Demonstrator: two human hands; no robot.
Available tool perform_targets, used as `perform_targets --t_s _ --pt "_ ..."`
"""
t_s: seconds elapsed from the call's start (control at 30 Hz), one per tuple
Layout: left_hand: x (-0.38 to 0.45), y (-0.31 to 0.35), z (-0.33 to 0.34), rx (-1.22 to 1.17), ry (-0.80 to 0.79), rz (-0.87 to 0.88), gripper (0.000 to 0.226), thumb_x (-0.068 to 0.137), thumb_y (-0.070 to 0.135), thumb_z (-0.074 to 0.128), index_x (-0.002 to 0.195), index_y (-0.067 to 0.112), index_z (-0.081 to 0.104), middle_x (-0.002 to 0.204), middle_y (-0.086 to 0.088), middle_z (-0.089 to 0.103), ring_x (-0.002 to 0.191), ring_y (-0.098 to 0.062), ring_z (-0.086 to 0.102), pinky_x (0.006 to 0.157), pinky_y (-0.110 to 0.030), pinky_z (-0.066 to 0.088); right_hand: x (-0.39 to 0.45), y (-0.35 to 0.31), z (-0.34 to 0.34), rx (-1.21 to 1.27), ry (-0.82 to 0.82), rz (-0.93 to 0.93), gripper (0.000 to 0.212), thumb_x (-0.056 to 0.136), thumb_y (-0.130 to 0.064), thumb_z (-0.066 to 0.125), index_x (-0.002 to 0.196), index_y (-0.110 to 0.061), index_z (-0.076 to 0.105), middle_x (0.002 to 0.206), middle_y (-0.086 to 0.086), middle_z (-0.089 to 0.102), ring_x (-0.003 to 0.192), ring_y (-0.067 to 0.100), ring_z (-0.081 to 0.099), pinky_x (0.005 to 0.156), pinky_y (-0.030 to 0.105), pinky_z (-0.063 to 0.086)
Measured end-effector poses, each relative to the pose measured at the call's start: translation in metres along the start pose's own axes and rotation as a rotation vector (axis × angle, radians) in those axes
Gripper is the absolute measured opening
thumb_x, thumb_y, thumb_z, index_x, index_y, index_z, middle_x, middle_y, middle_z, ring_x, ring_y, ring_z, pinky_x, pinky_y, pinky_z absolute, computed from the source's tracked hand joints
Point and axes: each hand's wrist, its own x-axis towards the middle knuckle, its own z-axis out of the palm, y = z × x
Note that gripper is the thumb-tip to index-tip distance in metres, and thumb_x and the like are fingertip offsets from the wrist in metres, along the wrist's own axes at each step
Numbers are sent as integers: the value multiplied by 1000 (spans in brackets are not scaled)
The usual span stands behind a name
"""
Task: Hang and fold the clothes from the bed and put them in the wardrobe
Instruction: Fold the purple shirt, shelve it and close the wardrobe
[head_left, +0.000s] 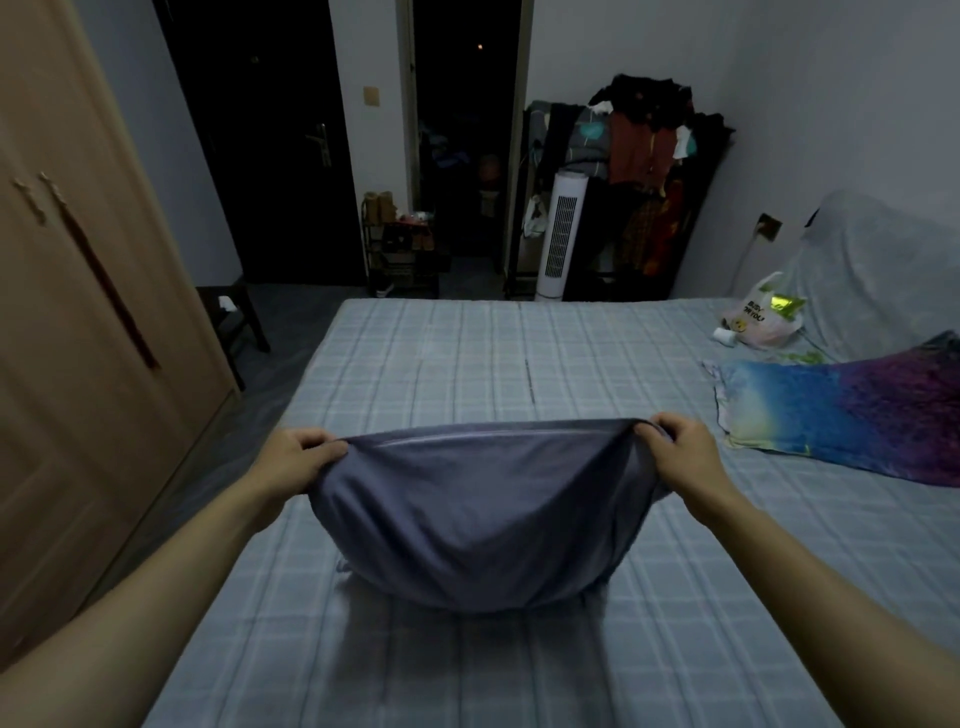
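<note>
Two bare forearms reach fwd over a bed (415, 364) w/ a pale blue checked sheet. Left hand (298, 457) and right hand (680, 449) each pinch a top corner of a blue-grey garment (467, 519), fingers curled round the fabric; it sags btwn them, lower edge resting on the sheet. Colourful pillow (841, 415) lies at right, plastic bag (763, 317) behind it. Tan wardrobe (67, 312) stands at left, doors closed. White tower fan (561, 236) and a loaded clothes rack (649, 156) stand past the bed's far edge.
</note>
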Motion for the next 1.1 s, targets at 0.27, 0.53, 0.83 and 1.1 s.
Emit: perform_targets --t_s 0.27,0.53,0.83,1.1 --pt "-28 9 -1 185 -775 78 21 93 18 65 72 16 68 70 1 58 70 -9 53 66 -25 42 -25 -16 -13 -64 -722 -163 14 91 -15 67 78 -17 72 76 -3 68 77 5 61 73 22 46" --pt "-4 5 25 278 -779 52 17 90 14 66 74 13 71 68 3 58 67 -7 51 61 -23 39 -4 0 -1 -347 -953 -108 12 87 -22 70 78 -15 73 74 2 69 73 3 60 74 30 51" --pt "30 43 57 -271 254 -52 13 79 11 75 68 4 74 63 -11 62 59 -19 54 54 -28 47 14 -67 40 165 -114 222 28 87 -13 65 61 -6 57 50 5 47 41 14 45 36 20 36" --pt "-32 67 142 -346 18 -5 25 87 13 72 74 -8 69 64 -19 64 61 -23 61 56 -38 54 -58 -106 94 413 -336 195 29 90 -15 65 64 -4 58 54 8 47 51 16 43 43 25 32"
